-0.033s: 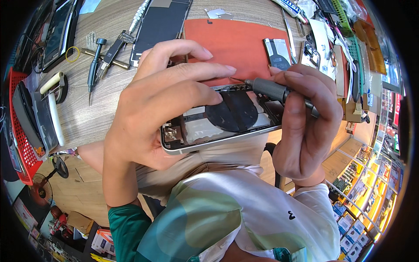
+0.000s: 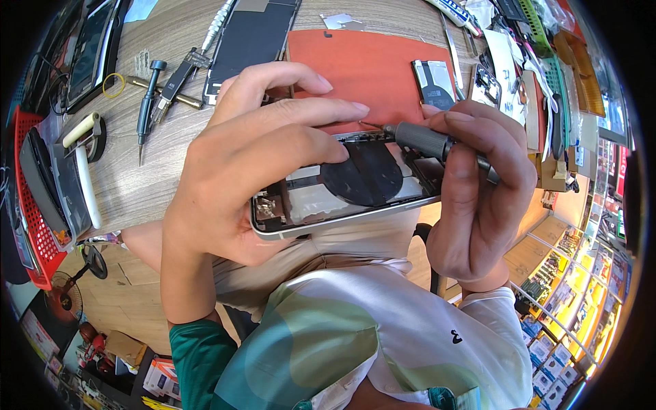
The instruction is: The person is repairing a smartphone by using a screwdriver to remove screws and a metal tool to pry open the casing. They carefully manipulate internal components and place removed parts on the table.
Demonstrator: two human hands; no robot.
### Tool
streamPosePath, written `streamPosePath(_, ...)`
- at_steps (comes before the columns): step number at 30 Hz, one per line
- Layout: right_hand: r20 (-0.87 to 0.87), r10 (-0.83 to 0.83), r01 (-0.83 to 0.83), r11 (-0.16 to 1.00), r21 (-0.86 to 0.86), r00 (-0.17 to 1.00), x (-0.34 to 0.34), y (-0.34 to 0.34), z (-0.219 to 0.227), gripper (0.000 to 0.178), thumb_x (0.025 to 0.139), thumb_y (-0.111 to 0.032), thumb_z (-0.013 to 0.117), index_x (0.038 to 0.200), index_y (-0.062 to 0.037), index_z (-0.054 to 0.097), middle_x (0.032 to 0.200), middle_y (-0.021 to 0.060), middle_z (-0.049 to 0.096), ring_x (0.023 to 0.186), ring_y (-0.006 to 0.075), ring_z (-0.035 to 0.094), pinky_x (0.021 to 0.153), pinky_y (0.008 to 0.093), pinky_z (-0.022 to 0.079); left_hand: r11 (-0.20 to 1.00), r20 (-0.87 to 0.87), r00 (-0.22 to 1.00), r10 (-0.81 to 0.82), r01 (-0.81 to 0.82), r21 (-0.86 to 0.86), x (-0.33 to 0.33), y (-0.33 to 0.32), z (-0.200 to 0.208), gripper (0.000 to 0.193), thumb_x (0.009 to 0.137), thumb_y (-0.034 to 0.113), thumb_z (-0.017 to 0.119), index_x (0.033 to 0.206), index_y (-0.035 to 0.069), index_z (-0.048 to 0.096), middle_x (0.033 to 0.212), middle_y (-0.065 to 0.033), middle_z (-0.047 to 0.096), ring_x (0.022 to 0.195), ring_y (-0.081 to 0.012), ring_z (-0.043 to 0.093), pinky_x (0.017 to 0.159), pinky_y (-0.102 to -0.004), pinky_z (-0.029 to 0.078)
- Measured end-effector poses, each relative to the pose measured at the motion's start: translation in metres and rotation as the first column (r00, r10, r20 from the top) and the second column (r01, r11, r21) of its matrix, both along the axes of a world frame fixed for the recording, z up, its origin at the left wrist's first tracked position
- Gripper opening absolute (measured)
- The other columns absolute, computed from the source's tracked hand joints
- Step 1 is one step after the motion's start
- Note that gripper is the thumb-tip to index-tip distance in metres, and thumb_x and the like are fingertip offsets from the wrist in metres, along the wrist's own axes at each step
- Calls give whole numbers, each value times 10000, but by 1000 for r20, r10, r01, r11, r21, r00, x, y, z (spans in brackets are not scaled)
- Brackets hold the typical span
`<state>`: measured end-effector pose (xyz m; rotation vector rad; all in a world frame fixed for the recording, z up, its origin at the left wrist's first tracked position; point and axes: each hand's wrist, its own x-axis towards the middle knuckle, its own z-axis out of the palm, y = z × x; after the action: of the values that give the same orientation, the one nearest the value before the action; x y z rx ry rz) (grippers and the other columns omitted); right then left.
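An opened smartphone housing [image 2: 362, 213], silver-edged with a black round coil [image 2: 369, 174] inside, is tilted above my lap. My left hand [image 2: 236, 157] grips its left end, thumb underneath, with one fingertip on the upper edge by the coil and two other fingers stretched over the far side. Between the thumb and fingers of my right hand [image 2: 485, 184] is a dark grey knurled pen-like tool [image 2: 425, 140]. Its thin tip points left at the phone's far edge; whether it touches cannot be made out. Beneath both lies a red-orange mat [image 2: 369, 65].
On the mat rests a small silver-and-black phone part [image 2: 434, 82]. Left on the wooden table are a blue screwdriver [image 2: 147, 102], a black flat panel [image 2: 251, 41] and a white-handled tool [image 2: 87, 184]. A red basket [image 2: 31, 205] stands at the left edge, clutter [image 2: 540, 75] at the right.
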<state>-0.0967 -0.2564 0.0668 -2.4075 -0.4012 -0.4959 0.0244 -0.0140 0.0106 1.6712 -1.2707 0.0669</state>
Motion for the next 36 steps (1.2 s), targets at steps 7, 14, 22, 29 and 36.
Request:
streamPosePath(7, 27, 6, -6, 1000, 11, 1000, 3, -1, -5, 263, 1131, 1, 462, 1388, 48, 497, 1223, 251, 651, 1180, 310, 636, 1076, 510, 597, 999, 1, 999, 46, -46, 5, -2, -3, 0, 483, 688, 407, 737, 981, 23, 758, 1191, -201, 827, 1166, -412, 655, 1085, -550, 486)
streamPosePath(14, 47, 11, -11, 1000, 13, 999, 3, -2, -6, 262, 1128, -5, 474, 1384, 46, 500, 1213, 248, 656, 1159, 307, 638, 1057, 513, 605, 997, -15, 997, 76, -76, 10, -5, -5, 2, 460, 693, 383, 768, 986, 28, 749, 1183, -186, 831, 1152, -401, 657, 1076, -522, 494)
streamPosePath(22, 35, 16, -16, 1000, 18, 999, 3, -2, -4, 269, 1126, 1, 471, 1390, 47, 495, 1231, 254, 638, 1164, 305, 638, 1065, 519, 603, 997, 18, 998, 56, -55, -46, 0, -5, 2, 484, 703, 391, 759, 1005, 13, 756, 1117, -179, 782, 1090, -385, 663, 1006, -494, 517)
streamPosePath(29, 24, 3, -3, 1000, 5, 1000, 1, -1, -3, 270, 1128, 9, 459, 1394, 41, 493, 1244, 259, 633, 1178, 300, 645, 1075, 514, 599, 997, 60, 996, 65, -62, -47, 0, -4, 2, 489, 701, 395, 757, 1006, 13, 761, 1048, -155, 755, 1013, -364, 661, 960, -466, 518)
streamPosePath(36, 23, -4, 4, 1000, -3, 1000, 0, -1, -2, 267, 1129, 7, 459, 1391, 40, 496, 1240, 259, 641, 1189, 304, 646, 1078, 500, 596, 998, 61, 997, 43, -41, -40, 2, -2, 1, 533, 679, 427, 750, 1012, 11, 761, 1043, -157, 759, 1006, -364, 664, 978, -481, 508)
